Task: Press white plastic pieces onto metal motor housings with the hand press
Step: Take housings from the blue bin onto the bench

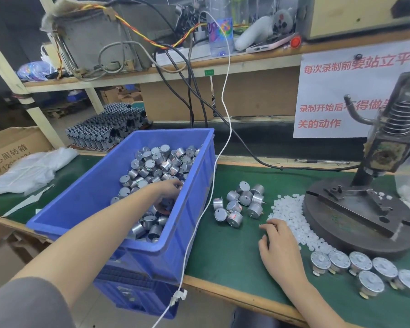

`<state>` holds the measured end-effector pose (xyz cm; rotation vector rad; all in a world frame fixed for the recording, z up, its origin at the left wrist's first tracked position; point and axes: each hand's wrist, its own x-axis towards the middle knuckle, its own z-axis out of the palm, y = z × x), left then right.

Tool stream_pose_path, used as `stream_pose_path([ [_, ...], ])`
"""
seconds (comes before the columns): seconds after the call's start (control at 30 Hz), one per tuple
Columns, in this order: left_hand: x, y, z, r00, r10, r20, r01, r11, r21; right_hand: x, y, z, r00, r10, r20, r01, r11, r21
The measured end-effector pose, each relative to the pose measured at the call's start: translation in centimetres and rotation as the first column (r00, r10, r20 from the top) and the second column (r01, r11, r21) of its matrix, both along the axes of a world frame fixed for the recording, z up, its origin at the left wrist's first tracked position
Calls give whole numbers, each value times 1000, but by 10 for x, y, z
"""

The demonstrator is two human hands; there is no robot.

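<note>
Your left hand (pixel 168 192) is down in the blue bin (pixel 100 185), fingers curled into the heap of metal motor housings (pixel 156 162); whether it actually grips one cannot be told. Your right hand (pixel 279 245) rests on the green worktop (pixel 223 256) with fingers loosely bent and nothing held, its fingertips at the near edge of the pile of white plastic pieces (pixel 289 209). That pile lies against the round base of the hand press (pixel 355 223). A small cluster of loose housings (pixel 239 204) sits between the bin and the pile. Housings topped with white pieces (pixel 365 263) line up near the press base.
</note>
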<state>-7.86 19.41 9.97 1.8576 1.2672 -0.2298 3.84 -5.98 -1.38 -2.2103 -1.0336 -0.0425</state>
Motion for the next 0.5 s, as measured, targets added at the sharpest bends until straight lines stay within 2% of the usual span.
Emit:
stream_pose_path([
  [0.27, -9, 11, 6, 992, 101, 71, -97, 994, -54, 1, 1, 0, 1000, -1, -4, 1, 1000, -24],
  [0.4, -16, 17, 24, 964, 188, 190, -182, 982, -47, 1, 1, 0, 1000, 4, -11, -5, 999, -39],
  [0.5, -15, 16, 52, 937, 178, 302, -193, 981, 20, 0, 0, 0, 1000, 9, -20, -10, 999, -43],
])
